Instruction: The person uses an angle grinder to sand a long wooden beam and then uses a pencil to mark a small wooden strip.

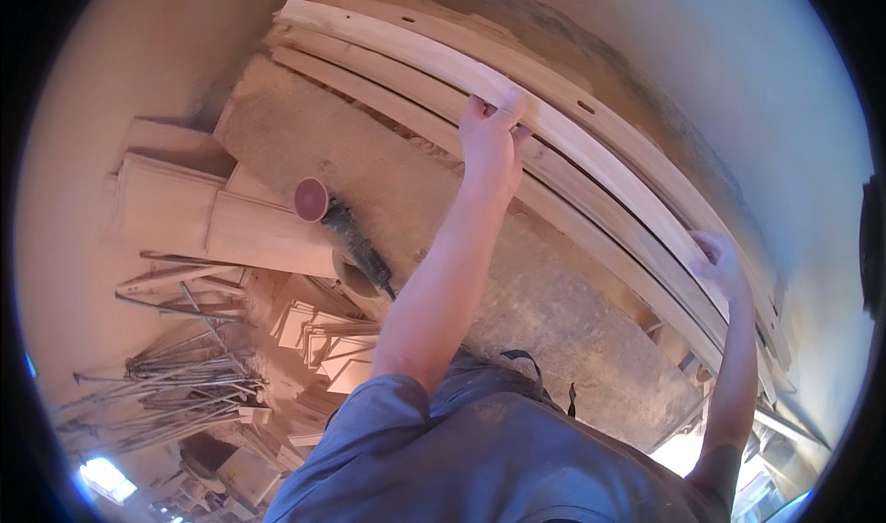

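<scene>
Both of my hands are on a long, pale wooden plank (397, 39) that stretches from the upper left to the lower right. My left hand (496, 122) is closed on its near edge around the middle, thumb on top and fingers underneath. Farther right, my right hand (720, 260) is closed around the plank near its right end, with some fingers partly hidden. Other long planks (369, 94) lie on the near side of it. A board with slots (544, 85) lies beyond it, on the far side.
A dusty workbench (535, 269) stretches in front of me. An angle grinder (360, 251) with a round, reddish disc lies on its left part. Flat panels (171, 196) stand left of the bench. Wood offcuts (337, 343) and thin metal rods (194, 389) are piled at the lower left.
</scene>
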A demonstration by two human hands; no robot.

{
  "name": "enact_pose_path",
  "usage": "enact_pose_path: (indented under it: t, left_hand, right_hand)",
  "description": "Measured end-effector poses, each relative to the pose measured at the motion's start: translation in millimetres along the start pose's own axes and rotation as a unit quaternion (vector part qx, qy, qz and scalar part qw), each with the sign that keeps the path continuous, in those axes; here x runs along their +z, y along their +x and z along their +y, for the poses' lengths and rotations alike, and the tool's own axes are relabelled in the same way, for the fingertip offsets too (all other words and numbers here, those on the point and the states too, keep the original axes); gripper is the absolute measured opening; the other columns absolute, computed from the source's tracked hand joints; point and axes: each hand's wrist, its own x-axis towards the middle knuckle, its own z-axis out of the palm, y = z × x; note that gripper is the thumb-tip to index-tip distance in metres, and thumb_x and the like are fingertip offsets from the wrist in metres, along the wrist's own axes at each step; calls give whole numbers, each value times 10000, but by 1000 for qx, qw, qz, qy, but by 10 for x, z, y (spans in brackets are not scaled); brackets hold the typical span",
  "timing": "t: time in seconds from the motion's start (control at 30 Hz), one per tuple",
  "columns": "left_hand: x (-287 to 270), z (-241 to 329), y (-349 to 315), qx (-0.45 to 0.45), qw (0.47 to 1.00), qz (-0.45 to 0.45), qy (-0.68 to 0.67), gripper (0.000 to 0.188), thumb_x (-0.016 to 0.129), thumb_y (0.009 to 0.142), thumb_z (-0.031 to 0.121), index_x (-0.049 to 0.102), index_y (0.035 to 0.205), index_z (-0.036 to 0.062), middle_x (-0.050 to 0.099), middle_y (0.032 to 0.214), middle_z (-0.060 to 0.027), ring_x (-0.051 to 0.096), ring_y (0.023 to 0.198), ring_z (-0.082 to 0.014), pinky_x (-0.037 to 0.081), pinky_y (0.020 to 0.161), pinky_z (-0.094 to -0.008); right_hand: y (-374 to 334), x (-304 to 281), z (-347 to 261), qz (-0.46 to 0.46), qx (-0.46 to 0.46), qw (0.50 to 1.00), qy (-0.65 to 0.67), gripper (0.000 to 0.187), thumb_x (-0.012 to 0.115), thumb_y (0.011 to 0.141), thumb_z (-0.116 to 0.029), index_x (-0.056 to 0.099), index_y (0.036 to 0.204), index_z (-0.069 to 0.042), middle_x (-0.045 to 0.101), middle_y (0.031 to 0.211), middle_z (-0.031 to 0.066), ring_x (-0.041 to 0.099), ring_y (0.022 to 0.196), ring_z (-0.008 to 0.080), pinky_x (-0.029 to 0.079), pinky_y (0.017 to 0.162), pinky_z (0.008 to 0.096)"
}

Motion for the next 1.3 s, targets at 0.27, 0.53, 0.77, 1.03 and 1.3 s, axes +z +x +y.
enact_pose_path:
  t: [0.27, 0.53, 0.77, 1.03, 1.3]
  left_hand:
    - [-62, 485, -934, 63, 995, 37, 68, 390, 761, 919, 168, 593, 1260, 80, 699, 1090, -19, 665, 972, -138, 548, 769, -329]
    - [-276, 988, -1588, 137, 990, 30, -2, 328, 686, 982, 210, 620, 1235, 12, 686, 1137, -90, 690, 989, -207, 597, 827, -390]
    - [-412, 1255, -2193, 126, 985, 106, -58, 368, 712, 977, 355, 652, 1207, 73, 660, 1050, -15, 625, 916, -128, 513, 704, -311]
    - [-499, 1358, -2389, 136, 978, 88, -133, 484, 716, 966, 296, 578, 1336, 15, 613, 1223, -74, 578, 1154, -222, 472, 1005, -387]
    - [-381, 1484, -2426, 58, 972, -219, -55, 472, 663, 934, 156, 523, 1362, 14, 617, 1190, -95, 591, 1139, -229, 468, 987, -407]
  right_hand:
    - [-434, 174, -247, -76, 3, 997, -3, 846, 948, 570, -465, 677, 1188, 46, 671, 1021, 43, 655, 904, 142, 510, 787, 274]
    - [-1153, 363, -578, -83, 5, 997, 9, 743, 889, 549, -373, 710, 1110, 79, 703, 995, 54, 660, 918, 147, 500, 793, 278]
    - [-1761, 717, -429, -139, 32, 989, 27, 924, 914, 585, -481, 636, 1249, 97, 685, 1069, 53, 642, 983, 150, 497, 872, 286]
    - [-2592, 1559, 242, -56, 19, 983, -175, 949, 966, 527, -324, 601, 1302, 85, 690, 1153, 149, 644, 1069, 212, 499, 942, 341]
    - [-3346, 2644, -628, 121, 152, 970, -144, 723, 827, 650, -237, 626, 1293, 23, 725, 1012, 151, 695, 914, 221, 552, 819, 358]
